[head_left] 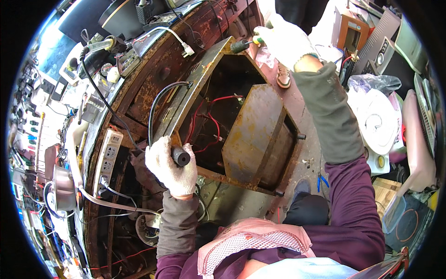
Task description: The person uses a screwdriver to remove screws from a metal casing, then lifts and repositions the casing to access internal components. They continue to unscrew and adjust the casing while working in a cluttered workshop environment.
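A rusty metal housing [251,135] lies tilted below me, open, with a panel and red wires [215,122] inside and a black cable entering its left wall. My gloved left hand [169,167] is closed round its lower-left corner at a black cylindrical foot [180,156]. My gloved right hand [285,42] grips a yellow-green-handled tool [258,40], probably a screwdriver, whose shaft meets another black cylindrical foot [239,45] at the top corner. Two smaller dark feet show on the right and bottom corners.
A cluttered bench [65,116] with cables runs along the left, a power strip [109,151] on its side. Another person's shoe [283,76] is beyond the housing. Blue pliers [320,183] lie on the floor. Plastic bags, boxes and white items [378,121] crowd the right.
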`<state>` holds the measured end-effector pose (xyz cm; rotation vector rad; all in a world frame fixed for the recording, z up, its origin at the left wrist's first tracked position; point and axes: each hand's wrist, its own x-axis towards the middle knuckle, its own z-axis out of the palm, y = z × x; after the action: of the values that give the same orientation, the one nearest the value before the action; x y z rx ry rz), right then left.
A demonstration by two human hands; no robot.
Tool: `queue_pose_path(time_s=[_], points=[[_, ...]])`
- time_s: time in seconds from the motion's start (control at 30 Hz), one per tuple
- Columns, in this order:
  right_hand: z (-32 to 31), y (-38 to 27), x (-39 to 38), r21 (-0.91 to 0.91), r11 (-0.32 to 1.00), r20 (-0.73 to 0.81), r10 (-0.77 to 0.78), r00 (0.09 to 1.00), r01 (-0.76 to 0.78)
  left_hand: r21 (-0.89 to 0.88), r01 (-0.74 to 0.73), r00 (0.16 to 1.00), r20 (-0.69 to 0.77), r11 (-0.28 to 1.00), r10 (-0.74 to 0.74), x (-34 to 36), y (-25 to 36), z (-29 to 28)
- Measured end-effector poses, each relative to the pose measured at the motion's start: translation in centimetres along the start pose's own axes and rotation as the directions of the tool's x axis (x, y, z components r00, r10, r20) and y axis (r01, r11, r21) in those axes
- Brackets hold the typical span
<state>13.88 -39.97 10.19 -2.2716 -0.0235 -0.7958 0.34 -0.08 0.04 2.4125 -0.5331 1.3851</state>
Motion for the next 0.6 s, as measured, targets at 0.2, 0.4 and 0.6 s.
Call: queue_pose_path(time_s=[0.2, 0.4, 0.6], points=[[0.8, 2.5, 0.4, 0.050, 0.947, -0.090, -0.313, 0.946, 0.318, -0.020, -0.011, 1.000, 0.004, 1.000, 0.011, 0.1, 0.1, 0.1], [0.5, 0.8, 0.4, -0.035, 0.994, -0.104, -0.104, 0.989, 0.100, -0.007, -0.031, 1.000, -0.001, 0.999, 0.031, -0.1, 0.0, -0.1], [0.2, 0.4, -0.2, 0.008, 1.000, -0.063, -0.030, 0.998, 0.030, 0.016, -0.049, 0.999, 0.023, 0.999, 0.049, -0.3, -0.1, -0.6]])
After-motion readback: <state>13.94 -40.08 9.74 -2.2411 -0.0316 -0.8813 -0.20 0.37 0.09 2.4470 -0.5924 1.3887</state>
